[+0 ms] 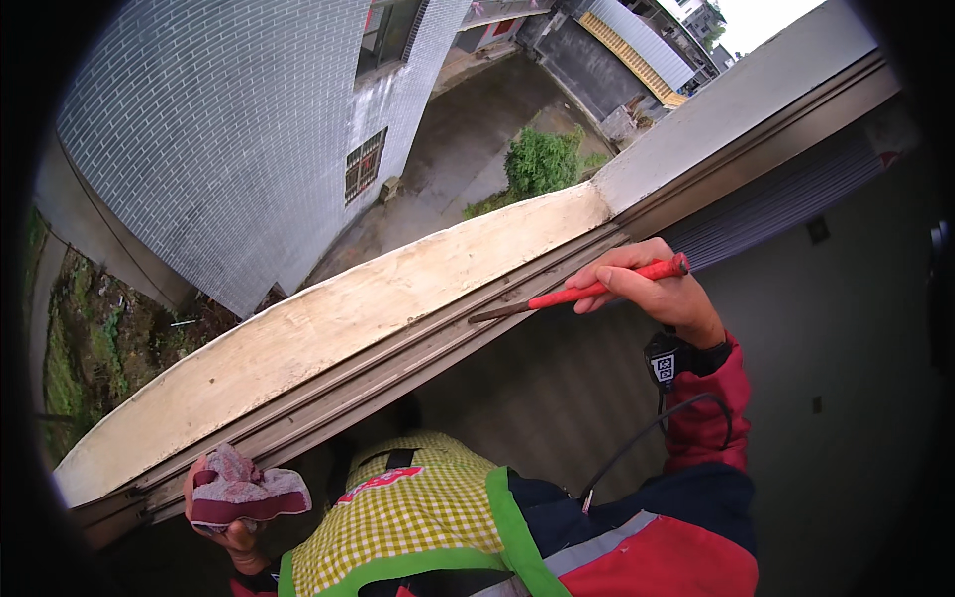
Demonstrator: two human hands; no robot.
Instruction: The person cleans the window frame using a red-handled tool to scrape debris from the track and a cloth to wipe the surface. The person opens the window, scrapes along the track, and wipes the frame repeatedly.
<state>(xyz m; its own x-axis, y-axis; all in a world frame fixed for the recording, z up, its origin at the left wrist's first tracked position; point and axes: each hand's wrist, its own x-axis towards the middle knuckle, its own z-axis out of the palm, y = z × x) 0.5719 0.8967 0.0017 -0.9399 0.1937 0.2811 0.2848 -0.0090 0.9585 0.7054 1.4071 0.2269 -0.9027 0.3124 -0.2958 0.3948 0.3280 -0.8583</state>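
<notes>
My right hand (666, 297) grips the red handle of a slim tool (552, 298). Its dark, narrow tip rests at or just above the grooves of a sliding-window track (373, 373); contact is hard to tell. Bits of dirt show along this metal track. At the lower left, my left hand (240, 537) holds a bunched pink and maroon terry cloth (250, 489) over the near end of the track. The cloth hides most of the fingers. Beyond the track runs a pale, rough window ledge (313, 324) with a few dark specks.
Past the ledge is a drop to a paved yard (477, 127) with a green bush (543, 160). A brick-patterned wall (224, 134) stands opposite. A ribbed dark panel (783, 198) borders the track at right. A black cable (619, 455) hangs by my right sleeve.
</notes>
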